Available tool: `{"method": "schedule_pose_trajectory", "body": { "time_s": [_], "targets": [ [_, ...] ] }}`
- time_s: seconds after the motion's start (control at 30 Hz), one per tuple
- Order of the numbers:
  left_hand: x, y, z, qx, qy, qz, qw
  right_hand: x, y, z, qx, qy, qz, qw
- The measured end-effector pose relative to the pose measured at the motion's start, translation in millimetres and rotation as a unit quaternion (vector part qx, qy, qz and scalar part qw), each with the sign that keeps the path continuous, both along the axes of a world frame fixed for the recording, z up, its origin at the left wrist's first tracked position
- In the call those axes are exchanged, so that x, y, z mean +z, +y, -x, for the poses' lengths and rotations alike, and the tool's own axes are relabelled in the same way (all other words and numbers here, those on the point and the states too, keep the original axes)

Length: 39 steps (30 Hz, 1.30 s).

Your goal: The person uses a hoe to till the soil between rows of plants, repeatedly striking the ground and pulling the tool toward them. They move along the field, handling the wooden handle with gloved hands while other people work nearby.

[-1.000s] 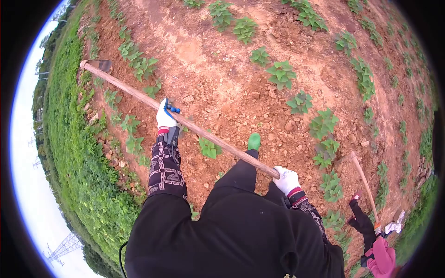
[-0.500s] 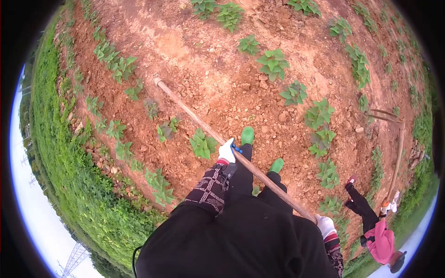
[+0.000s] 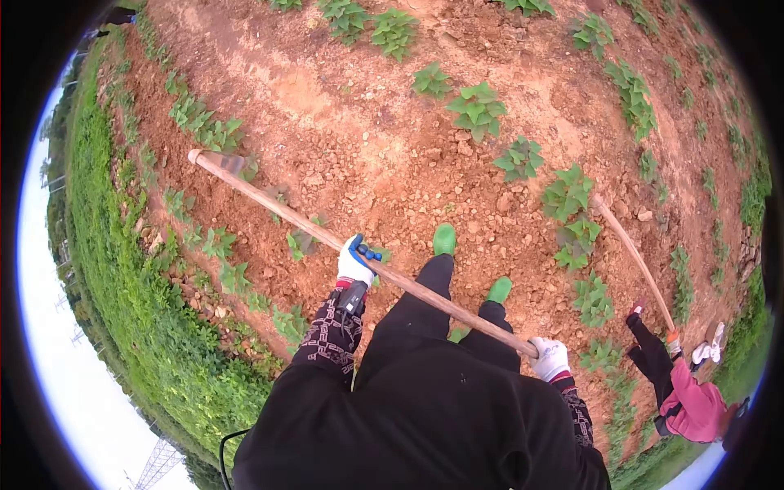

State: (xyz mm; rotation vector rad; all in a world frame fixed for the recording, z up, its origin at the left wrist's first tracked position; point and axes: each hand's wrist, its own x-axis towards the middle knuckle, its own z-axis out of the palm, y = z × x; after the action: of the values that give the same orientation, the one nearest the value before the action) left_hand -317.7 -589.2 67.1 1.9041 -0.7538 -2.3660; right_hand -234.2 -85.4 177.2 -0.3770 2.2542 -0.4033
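A long wooden-handled hoe point(image 3: 269, 201) slants across the view, its blade point(image 3: 226, 162) at the upper left, above the reddish soil near some plants. My left hand point(image 3: 357, 261), in a white glove with blue on the fingers, is closed round the middle of the handle. Near the lower end of the handle, my right hand point(image 3: 549, 358), also white-gloved, is wrapped round the wood. Below the handle are my legs in black trousers, with green shoes point(image 3: 444, 239) on the soil.
Rows of leafy plants point(image 3: 478, 110) grow in the reddish soil point(image 3: 392, 188). At the lower right a person in pink point(image 3: 694, 404) holds another long-handled tool point(image 3: 635, 253). Dense greenery point(image 3: 155, 327) runs along the left. Another person's dark legs show at the top left.
The hoe's blade end has swung left, and its blade has come into view. Both my hands have moved left with the handle. The other person's tool has changed its angle.
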Motion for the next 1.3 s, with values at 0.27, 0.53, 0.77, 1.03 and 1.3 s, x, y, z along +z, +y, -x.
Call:
{"method": "schedule_pose_trajectory", "body": {
  "time_s": [0.27, 0.53, 0.77, 1.03, 1.3],
  "targets": [
    [97.3, -108.1, 42.7, 0.016, 0.132, 0.165, 0.977, -30.3, -103.9, 48.3, 0.002, -0.044, 0.077, 0.996],
    [17.6, 7.1, -5.0, -0.003, 0.101, 0.131, 0.986, -10.3, 7.5, -1.1, 0.01, -0.093, 0.005, 0.996],
    [-104.9, 302.0, -150.0, -0.02, 0.061, -0.134, 0.989, 153.1, 213.9, -92.4, -0.004, -0.076, -0.215, 0.974],
    [-91.6, 307.1, -156.4, -0.04, 0.055, -0.187, 0.98, 157.8, 229.7, -83.9, -0.071, -0.066, -0.126, 0.987],
    [-13.2, 269.8, -135.3, -0.072, -0.09, -0.142, 0.983, 96.2, 248.9, -142.1, -0.166, -0.074, -0.058, 0.982]
  ]
}}
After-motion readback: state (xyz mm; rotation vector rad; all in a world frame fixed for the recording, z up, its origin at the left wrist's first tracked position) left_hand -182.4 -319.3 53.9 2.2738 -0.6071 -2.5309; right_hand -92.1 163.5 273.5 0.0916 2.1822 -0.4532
